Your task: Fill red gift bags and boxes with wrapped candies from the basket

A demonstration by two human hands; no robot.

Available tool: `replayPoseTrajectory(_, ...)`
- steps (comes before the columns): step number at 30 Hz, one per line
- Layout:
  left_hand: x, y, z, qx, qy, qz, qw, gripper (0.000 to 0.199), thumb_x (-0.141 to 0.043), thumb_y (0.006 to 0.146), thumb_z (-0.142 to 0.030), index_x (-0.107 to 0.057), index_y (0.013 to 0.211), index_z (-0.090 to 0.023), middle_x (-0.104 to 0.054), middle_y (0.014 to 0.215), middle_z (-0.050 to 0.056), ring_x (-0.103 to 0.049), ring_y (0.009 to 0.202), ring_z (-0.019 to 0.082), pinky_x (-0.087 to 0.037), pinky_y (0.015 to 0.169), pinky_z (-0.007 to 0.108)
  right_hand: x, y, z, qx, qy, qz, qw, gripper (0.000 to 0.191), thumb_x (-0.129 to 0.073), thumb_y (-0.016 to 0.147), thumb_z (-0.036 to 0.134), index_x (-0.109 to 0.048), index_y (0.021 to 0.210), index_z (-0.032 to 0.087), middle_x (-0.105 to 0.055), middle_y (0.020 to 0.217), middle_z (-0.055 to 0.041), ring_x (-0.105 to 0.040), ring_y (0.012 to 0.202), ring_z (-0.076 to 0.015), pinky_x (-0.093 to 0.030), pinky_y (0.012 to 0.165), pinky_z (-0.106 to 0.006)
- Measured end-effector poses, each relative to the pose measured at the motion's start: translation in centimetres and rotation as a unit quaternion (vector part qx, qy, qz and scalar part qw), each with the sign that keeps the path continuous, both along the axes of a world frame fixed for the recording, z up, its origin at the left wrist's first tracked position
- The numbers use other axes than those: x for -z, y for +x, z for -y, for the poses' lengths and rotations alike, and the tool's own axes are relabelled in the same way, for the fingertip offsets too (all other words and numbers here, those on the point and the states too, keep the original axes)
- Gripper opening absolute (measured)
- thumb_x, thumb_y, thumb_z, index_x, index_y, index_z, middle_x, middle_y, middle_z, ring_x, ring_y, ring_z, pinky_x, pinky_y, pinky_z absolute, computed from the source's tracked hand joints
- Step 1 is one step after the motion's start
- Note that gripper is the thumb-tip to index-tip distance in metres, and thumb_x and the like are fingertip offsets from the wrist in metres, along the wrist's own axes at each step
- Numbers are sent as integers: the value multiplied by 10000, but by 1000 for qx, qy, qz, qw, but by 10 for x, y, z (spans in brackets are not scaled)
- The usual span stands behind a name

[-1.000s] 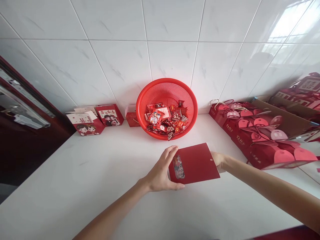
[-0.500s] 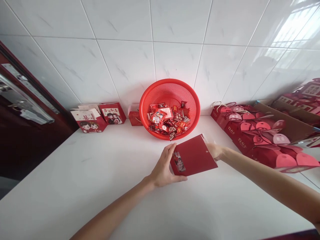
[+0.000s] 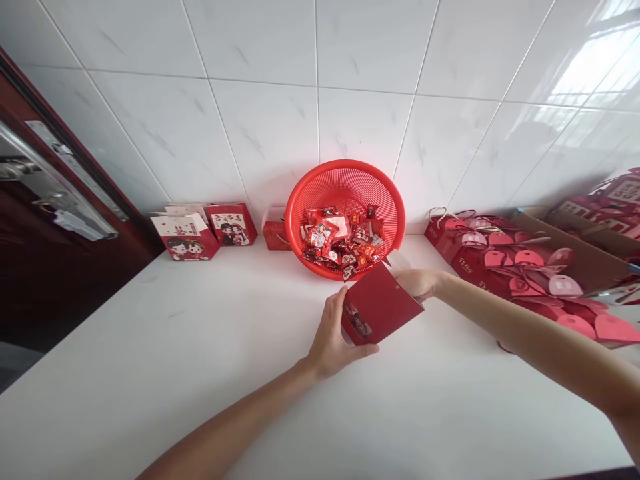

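Note:
My left hand (image 3: 333,340) is closed around the bottom end of a red paper gift box (image 3: 383,303), thumb below and fingers behind. The box lies tilted above the white counter, a printed picture near its base. At its upper right end, where a pale flap sticks up, is my right hand (image 3: 419,283). Its fingers are hidden at the opening, so what they grip cannot be made out. Just behind the box stands a red plastic basket (image 3: 345,165), leaning on the wall, with several wrapped candies (image 3: 345,243) in it.
Small red-and-white gift boxes (image 3: 193,247) stand at the left by the wall, and another red box (image 3: 275,233) touches the basket. On the right are rows of red boxes with handles (image 3: 480,253) and a cardboard carton (image 3: 595,267). A dark red door (image 3: 45,227) is at the left.
The gift box has tilted further, its open end swinging up and away toward the basket. My right hand has moved left and away from me with it; my left hand keeps its hold.

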State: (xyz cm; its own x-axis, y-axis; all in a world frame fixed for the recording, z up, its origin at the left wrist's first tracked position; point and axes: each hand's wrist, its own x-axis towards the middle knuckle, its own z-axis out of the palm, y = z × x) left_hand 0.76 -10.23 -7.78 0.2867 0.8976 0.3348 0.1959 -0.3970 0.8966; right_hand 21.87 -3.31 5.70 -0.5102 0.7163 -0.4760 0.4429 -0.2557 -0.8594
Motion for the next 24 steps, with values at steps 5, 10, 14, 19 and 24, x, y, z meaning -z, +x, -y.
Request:
replayPoseTrajectory(5,-2,1,4,-27,-37,8,999,1197,-930,607,-485,-210,1554,-344,-391,1448,143,-418,1371,396,-458,1070,566,-17,-9,-7,-71,-69,58,993,163,-747,672,179,-722,832,175,-732,712,-18,-683,618,-168,-562,530,-257)
replayPoseTrajectory(10,-2,4,5,-61,-62,23,996,1169,-927,601,-479,-252,1539,-307,-436,1404,145,-477,1318,372,-500,1024,524,-30,-4,-13,-92,40,8,995,272,-723,778,370,-770,957,170,-740,782,-26,-649,642,-140,-521,559,-248)
replayPoseTrajectory(14,-4,5,4,-103,-74,27,992,1153,-929,578,-504,-299,1515,-269,-499,1311,138,-535,1237,364,-527,977,506,-29,2,-5,-76,254,30,964,375,-639,876,508,-774,963,169,-726,793,-34,-638,693,-159,-524,612,-283)
replayPoseTrajectory(19,-5,5,6,-114,-66,31,991,1098,-927,583,-484,-337,1495,-320,-530,1270,110,-549,1210,371,-534,958,489,-2,4,22,51,491,116,862,304,-645,880,446,-747,1027,200,-738,1058,-116,-693,948,-275,-563,866,-444)
replayPoseTrajectory(24,-3,5,7,-114,-88,34,989,1141,-932,572,-460,-295,1512,-352,-504,1326,111,-499,1282,382,-486,1026,520,38,5,37,200,551,152,796,401,-648,868,543,-691,1126,239,-604,1351,-158,-585,1261,-371,-528,992,-552)
